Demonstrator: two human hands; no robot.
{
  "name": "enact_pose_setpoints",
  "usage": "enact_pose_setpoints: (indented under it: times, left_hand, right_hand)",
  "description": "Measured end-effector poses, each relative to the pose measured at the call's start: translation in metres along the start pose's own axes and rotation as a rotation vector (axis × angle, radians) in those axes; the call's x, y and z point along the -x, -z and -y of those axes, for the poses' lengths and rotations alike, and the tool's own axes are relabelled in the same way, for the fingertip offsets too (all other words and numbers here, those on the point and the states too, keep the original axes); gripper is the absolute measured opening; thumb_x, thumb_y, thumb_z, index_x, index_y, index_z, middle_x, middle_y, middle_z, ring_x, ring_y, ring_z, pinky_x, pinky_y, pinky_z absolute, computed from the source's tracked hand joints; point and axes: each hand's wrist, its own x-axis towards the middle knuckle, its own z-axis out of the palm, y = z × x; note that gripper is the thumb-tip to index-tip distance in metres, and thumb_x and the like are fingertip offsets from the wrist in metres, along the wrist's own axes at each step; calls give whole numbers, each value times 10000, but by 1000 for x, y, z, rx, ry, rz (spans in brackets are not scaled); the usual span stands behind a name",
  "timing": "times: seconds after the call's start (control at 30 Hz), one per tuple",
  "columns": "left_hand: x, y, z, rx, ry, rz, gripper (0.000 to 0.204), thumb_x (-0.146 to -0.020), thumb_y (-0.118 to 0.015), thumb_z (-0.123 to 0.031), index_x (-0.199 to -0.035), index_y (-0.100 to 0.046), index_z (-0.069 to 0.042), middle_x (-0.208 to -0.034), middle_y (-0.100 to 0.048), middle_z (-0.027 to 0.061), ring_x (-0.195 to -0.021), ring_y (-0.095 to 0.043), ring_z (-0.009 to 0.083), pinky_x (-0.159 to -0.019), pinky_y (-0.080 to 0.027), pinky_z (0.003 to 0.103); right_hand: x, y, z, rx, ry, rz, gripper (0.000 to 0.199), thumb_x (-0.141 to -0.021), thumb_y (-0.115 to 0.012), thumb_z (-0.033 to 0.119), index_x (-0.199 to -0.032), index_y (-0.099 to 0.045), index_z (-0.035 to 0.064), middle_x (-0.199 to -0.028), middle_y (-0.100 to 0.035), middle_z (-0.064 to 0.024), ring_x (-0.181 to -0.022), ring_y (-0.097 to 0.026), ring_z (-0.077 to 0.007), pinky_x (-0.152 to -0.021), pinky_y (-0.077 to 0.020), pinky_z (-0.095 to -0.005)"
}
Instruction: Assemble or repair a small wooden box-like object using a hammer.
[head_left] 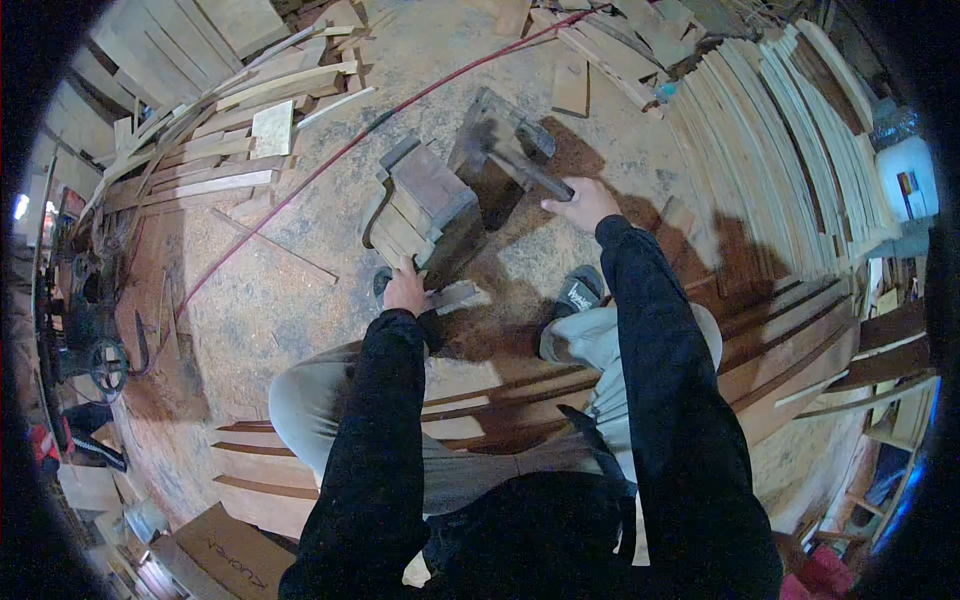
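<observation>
My right hand (585,205) grips the handle of a hammer (500,150), whose head is blurred over the dark wooden piece ahead of me. My left hand (405,290) rests on the near end of a stack of short wooden blocks (425,205) lying on the sawdust floor, and holds it steady. Both sleeves are black. My knees and dark shoes (578,293) show below the hands, and I sit on stacked planks (480,400).
A red cable (300,185) runs across the floor from upper right to lower left. Fanned thin boards (780,150) fill the right side. Loose planks (200,150) lie at upper left. A dark machine with a wheel (95,330) stands far left. A white container (905,180) sits at right.
</observation>
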Motion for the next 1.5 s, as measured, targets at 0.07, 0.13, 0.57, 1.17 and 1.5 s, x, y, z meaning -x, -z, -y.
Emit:
enact_pose_setpoints:
  times: [0.07, 0.13, 0.57, 1.17, 1.5]
  left_hand:
    - [-4, 1, -9, 15, 16, 38, 417, -873, -520, -343, -1081, -335, -33, -851, -579, 289, -741, -594, 442, -621, -481, 512]
    - [-5, -3, -3, -9, -20, 20, 418, -874, -519, -339, -1089, -336, -30, -854, -580, 291, -746, -593, 444, -624, -483, 510]
    - [-10, 8, 16, -9, -85, 80, 388, -871, -524, -285, -1102, -347, -28, -785, -588, 296, -725, -576, 459, -606, -453, 528]
    - [-15, 33, 18, -137, -135, 65, 380, -850, -563, -290, -1079, -387, -42, -785, -609, 250, -730, -600, 424, -629, -483, 498]
    - [-22, 49, 25, -193, -133, 204, 384, -860, -540, -322, -1100, -398, -58, -902, -595, 271, -797, -589, 436, -659, -471, 516]
  right_hand:
    - [-16, -25, -68, 166, -213, 64, 453, -679, -679, 426, -874, -634, 19, -783, -636, -191, -803, -635, -303, -723, -490, -395]
    - [-20, -46, -97, 255, -281, -27, 511, -663, -685, 399, -891, -627, -55, -825, -627, -235, -845, -624, -332, -759, -482, -398]
    - [-2, -45, -48, -372, -376, -70, 469, -649, -699, 347, -869, -617, -58, -768, -629, -220, -707, -622, -300, -660, -474, -386]
    - [0, -158, -107, -38, -420, 73, 387, -738, -604, 350, -882, -613, -10, -843, -627, -225, -846, -613, -346, -734, -471, -441]
    - [10, -165, -94, -617, -680, 186, 279, -724, -602, 241, -750, -599, -37, -667, -615, -170, -593, -623, -284, -551, -489, -375]
